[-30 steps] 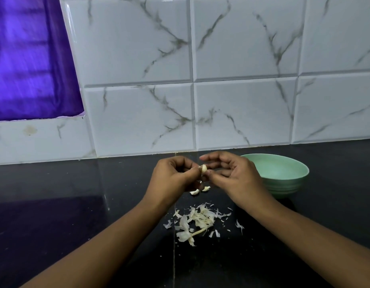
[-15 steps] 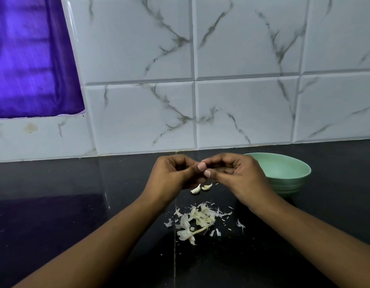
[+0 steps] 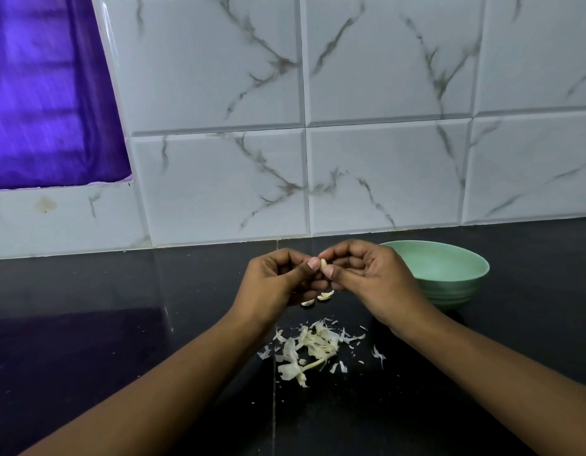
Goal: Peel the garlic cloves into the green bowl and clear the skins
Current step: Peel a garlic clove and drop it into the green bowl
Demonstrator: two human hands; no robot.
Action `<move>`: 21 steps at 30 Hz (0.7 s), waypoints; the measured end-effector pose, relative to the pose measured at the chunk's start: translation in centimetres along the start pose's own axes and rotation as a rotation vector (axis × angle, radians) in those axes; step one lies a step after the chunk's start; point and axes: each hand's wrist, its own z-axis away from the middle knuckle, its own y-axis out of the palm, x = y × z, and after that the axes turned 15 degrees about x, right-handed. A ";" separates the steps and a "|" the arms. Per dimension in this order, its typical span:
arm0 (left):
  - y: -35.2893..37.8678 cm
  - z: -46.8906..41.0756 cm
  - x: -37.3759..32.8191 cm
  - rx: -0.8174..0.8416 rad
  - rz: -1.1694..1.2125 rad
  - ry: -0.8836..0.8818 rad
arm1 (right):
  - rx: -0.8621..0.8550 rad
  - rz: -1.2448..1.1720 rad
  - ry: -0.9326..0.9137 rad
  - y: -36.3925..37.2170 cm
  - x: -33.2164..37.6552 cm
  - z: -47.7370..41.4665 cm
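A small pale garlic clove (image 3: 323,264) is pinched between the fingertips of my left hand (image 3: 278,281) and my right hand (image 3: 373,281), held above the black counter. Both hands have curled fingers and meet at the thumbs. Two loose cloves (image 3: 318,298) lie on the counter just under my hands. A pile of papery garlic skins (image 3: 313,348) with a stalk is spread nearer to me. The green bowl (image 3: 449,274) stands just right of my right hand; what it holds cannot be seen.
The black counter (image 3: 120,324) runs back to a wall of white marbled tiles (image 3: 383,159). A purple curtain (image 3: 45,93) hangs at the upper left. Small skin flakes (image 3: 378,353) are scattered right of the pile.
The clove was hidden between the fingertips half a second ago and now shows again between both thumbs. The hands have stayed in the same place.
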 end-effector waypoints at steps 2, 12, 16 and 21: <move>0.1 0.0 0.2 -0.015 -0.009 0.011 | -0.001 -0.040 0.023 0.0 -0.2 0.0; -0.4 0.0 -0.1 -0.017 -0.411 0.050 | -0.005 -0.322 0.108 0.5 -0.1 0.1; -0.7 0.1 -0.4 -0.027 -0.788 0.082 | 0.029 -0.333 0.162 0.4 -0.3 0.2; -0.7 0.2 -0.7 0.029 -1.061 0.071 | 0.047 -0.334 0.195 0.5 -0.2 0.2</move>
